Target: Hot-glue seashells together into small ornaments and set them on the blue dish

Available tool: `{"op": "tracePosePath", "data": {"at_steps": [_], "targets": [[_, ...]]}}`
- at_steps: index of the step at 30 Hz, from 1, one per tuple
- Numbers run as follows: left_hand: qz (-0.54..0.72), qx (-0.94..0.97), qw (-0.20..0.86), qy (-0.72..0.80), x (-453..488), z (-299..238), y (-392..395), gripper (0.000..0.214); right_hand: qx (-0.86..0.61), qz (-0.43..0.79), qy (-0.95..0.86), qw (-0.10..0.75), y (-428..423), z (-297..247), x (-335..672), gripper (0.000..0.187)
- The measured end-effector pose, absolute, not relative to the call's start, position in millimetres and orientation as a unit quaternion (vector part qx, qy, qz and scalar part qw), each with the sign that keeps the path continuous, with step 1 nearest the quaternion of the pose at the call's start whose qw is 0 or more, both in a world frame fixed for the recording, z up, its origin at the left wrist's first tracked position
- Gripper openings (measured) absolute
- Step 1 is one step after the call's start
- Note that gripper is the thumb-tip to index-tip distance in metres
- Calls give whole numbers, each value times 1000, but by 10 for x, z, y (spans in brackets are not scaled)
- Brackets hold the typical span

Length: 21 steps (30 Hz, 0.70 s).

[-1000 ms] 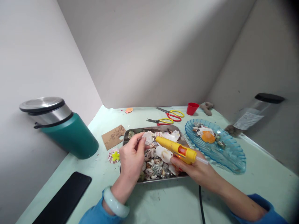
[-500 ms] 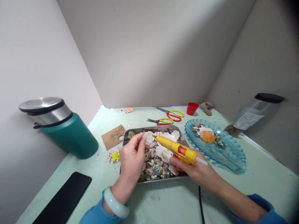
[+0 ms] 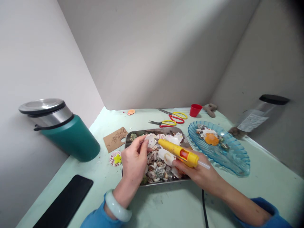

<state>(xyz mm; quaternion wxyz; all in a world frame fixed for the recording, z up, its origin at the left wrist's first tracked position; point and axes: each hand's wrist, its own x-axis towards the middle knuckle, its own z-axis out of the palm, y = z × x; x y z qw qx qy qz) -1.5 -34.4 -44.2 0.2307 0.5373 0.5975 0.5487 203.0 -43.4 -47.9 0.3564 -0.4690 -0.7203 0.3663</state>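
My right hand (image 3: 198, 169) is wrapped round a yellow glue gun (image 3: 177, 150), a clear glue stick jutting from its rear end. Its nozzle points left, close to the fingertips of my left hand (image 3: 134, 158). Thumb and forefinger of that hand are pinched at the edge of a white shell (image 3: 150, 138); the exact grip is partly hidden. Both hands are above a metal tray (image 3: 166, 182) full of small seashells (image 3: 160, 172). A larger white shell (image 3: 167, 156) lies on the heap just below the glue gun.
A teal bottle (image 3: 71, 139) and a black phone (image 3: 64, 202) are at left. Beside the tray lie a brown card (image 3: 115, 139) and a round piece with a yellow star (image 3: 117, 159). Scissors (image 3: 166, 123), a red cup (image 3: 195, 110), a blue dish (image 3: 237, 161) and a jar (image 3: 254, 118) stand beyond.
The glue gun has shifted very slightly left and down, its nozzle now nearer my left fingertips. My left hand has stayed almost still.
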Motion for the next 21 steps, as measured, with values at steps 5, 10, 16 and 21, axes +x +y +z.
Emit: {"op": "tracePosePath", "data": {"at_steps": [5,10,16,21], "targets": [[543,543,225,599,-11,-433,-343,26,-468,369,-718,360,-427,-490,2034,27],[539,542,230,603,-18,-434,-347,26,-470,363,-722,356,-429,-488,2035,28],[533,529,239,616,-28,-429,-335,29,-462,344,-739,349,-445,-458,2044,27],[530,535,245,611,-35,-438,-325,28,-471,353,-725,357,-454,-466,2029,30]]}}
